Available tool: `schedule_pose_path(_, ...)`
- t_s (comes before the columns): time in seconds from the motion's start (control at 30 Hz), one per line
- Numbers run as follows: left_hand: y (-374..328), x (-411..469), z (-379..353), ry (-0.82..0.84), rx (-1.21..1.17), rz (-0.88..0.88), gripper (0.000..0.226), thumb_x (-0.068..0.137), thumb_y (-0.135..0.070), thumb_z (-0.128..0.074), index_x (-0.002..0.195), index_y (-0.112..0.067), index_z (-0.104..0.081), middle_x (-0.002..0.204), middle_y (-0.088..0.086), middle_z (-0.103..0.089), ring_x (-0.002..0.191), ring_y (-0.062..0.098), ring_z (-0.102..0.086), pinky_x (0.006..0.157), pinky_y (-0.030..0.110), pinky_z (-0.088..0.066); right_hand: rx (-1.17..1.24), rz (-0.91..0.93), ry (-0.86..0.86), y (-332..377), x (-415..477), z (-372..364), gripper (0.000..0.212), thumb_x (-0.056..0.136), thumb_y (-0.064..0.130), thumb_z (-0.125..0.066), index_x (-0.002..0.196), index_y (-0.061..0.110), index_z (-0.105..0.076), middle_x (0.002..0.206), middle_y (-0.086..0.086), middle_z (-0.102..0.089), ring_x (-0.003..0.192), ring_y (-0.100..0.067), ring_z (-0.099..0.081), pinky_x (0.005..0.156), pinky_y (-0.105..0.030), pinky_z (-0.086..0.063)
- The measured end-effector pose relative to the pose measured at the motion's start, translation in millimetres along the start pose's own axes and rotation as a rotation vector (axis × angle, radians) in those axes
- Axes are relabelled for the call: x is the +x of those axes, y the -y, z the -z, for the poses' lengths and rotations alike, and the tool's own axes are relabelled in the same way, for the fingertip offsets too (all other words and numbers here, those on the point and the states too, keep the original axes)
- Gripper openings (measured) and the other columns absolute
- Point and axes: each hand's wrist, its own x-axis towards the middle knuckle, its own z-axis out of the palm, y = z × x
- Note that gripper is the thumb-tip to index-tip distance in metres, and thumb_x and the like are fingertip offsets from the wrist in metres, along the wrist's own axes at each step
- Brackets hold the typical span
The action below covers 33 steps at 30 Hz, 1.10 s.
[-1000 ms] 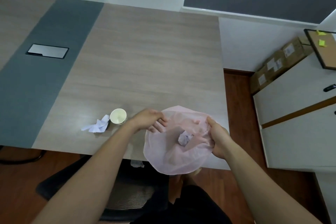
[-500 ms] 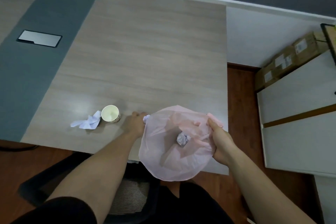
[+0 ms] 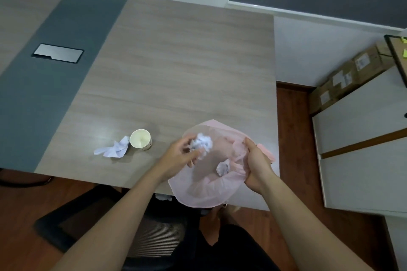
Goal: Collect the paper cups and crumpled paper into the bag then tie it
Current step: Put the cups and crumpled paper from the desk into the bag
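Observation:
A thin pink plastic bag (image 3: pixel 204 189) hangs open at the table's near edge. My right hand (image 3: pixel 256 163) grips its right rim. My left hand (image 3: pixel 178 158) holds a white crumpled paper ball (image 3: pixel 202 145) over the bag's mouth, on its left side. Another crumpled paper ball (image 3: pixel 222 168) lies inside the bag. To the left on the table stands an upright paper cup (image 3: pixel 141 142), and a crumpled white paper (image 3: pixel 114 149) lies touching its left side.
The wooden table (image 3: pixel 176 72) has a grey strip with a metal cable hatch (image 3: pixel 57 53) at the left. A black chair (image 3: pixel 105 226) is below the table edge. A white cabinet (image 3: pixel 361 149) and cardboard boxes (image 3: pixel 350 75) stand at the right.
My left hand picked up a crumpled paper ball from the table beside the bag and lifted it over the bag's mouth. My right hand kept hold of the rim.

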Motion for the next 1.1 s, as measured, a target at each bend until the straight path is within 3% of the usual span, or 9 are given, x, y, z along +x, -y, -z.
schedule_pose_path(0.1,11.0,-21.4,-13.3,0.171,0.144,0.1,0.029,0.098,-0.038,-0.078,0.126,-0.036,-0.07,0.116,-0.008,-0.079,0.092,0.008,-0.074,0.078,0.029,-0.06,-0.01,0.001,0.05,-5.7,-8.9,-16.2,0.077,0.075,0.066,-0.078,0.134,0.016,-0.078,0.13,-0.014,-0.08,0.124,-0.041,-0.075,0.115,-0.065,-0.052)
schedule_pose_path(0.23,33.7,-24.4,-20.2,0.07,0.366,0.195,0.041,0.089,-0.07,-0.072,0.111,-0.034,-0.072,0.096,-0.008,-0.079,0.086,0.014,-0.073,0.081,0.038,-0.058,0.002,0.029,0.07,-13.2,-21.5,-30.5,0.082,0.07,0.067,-0.08,0.133,0.015,-0.078,0.131,-0.016,-0.08,0.13,-0.044,-0.071,0.119,-0.065,-0.047)
schedule_pose_path(0.4,49.9,-27.5,-10.3,0.048,0.457,0.281,0.058,0.084,-0.079,-0.068,0.119,-0.033,-0.068,0.1,-0.012,-0.077,0.092,0.015,-0.073,0.07,0.027,-0.051,-0.019,0.064,0.026,-23.1,-43.3,-46.9,0.043,0.106,0.048,-0.063,0.118,0.012,-0.083,0.113,-0.014,-0.085,0.109,-0.037,-0.079,0.106,-0.051,-0.059)
schedule_pose_path(0.6,39.5,-43.0,42.8,-0.106,0.34,0.248,0.023,0.105,-0.03,-0.064,0.121,-0.016,-0.072,0.118,0.001,-0.076,0.074,0.018,-0.074,0.045,0.02,-0.046,0.003,0.099,-0.006,-37.4,-43.9,-67.9,0.043,0.108,0.045,-0.063,0.124,0.009,-0.08,0.115,-0.013,-0.084,0.114,-0.038,-0.079,0.109,-0.057,-0.059)
schedule_pose_path(0.73,35.9,-56.8,95.6,-0.403,0.256,0.125,0.021,0.105,-0.019,-0.057,0.101,-0.018,-0.077,0.09,-0.005,-0.082,0.061,0.019,-0.07,0.066,0.03,-0.056,-0.031,0.119,0.026,-42.3,-44.5,-83.4,0.04,0.104,0.044,-0.068,0.119,0.01,-0.082,0.114,-0.012,-0.085,0.094,-0.032,-0.08,0.103,-0.054,-0.061)
schedule_pose_path(0.8,39.0,-60.1,121.3,-0.562,0.258,0.112,0.019,0.104,-0.02,-0.059,0.096,-0.019,-0.077,0.088,-0.005,-0.081,0.069,0.016,-0.07,0.076,0.034,-0.057,-0.031,0.121,0.049,-44.6,-41.4,-89.0,0.041,0.101,0.045,-0.07,0.12,0.011,-0.083,0.114,-0.011,-0.085,0.1,-0.034,-0.082,0.105,-0.056,-0.061)
schedule_pose_path(0.9,57.5,-56.5,155.9,-0.682,0.384,0.127,0.016,0.1,-0.017,-0.063,0.11,-0.012,-0.075,0.111,-0.002,-0.076,0.101,0.019,-0.069,0.086,0.03,-0.049,-0.049,0.124,0.072,-48.7,-34.0,-93.8,0.046,0.092,0.049,-0.074,0.122,0.014,-0.084,0.119,-0.01,-0.084,0.114,-0.037,-0.08,0.108,-0.06,-0.059)
schedule_pose_path(1.03,103.9,-42.2,193.3,-0.524,0.555,0.202,0.054,0.08,-0.043,-0.054,0.128,-0.019,-0.065,0.124,0.003,-0.066,0.12,0.029,-0.062,0.088,0.038,-0.049,-0.07,0.137,0.044,-52.6,-28.6,-94.4,0.048,0.094,0.05,-0.074,0.124,0.012,-0.082,0.119,-0.012,-0.084,0.111,-0.035,-0.081,0.108,-0.058,-0.06)
schedule_pose_path(1.1,128.2,-36.1,205.6,-0.459,0.575,0.245,0.071,0.08,-0.046,-0.055,0.149,-0.029,-0.052,0.145,0.002,-0.056,0.137,0.025,-0.05,0.104,0.046,-0.049,-0.061,0.131,0.045,-55.3,-24.4,-94.4,0.055,0.091,0.052,-0.075,0.127,0.01,-0.08,0.121,-0.014,-0.083,0.113,-0.036,-0.08,0.111,-0.058,-0.058)
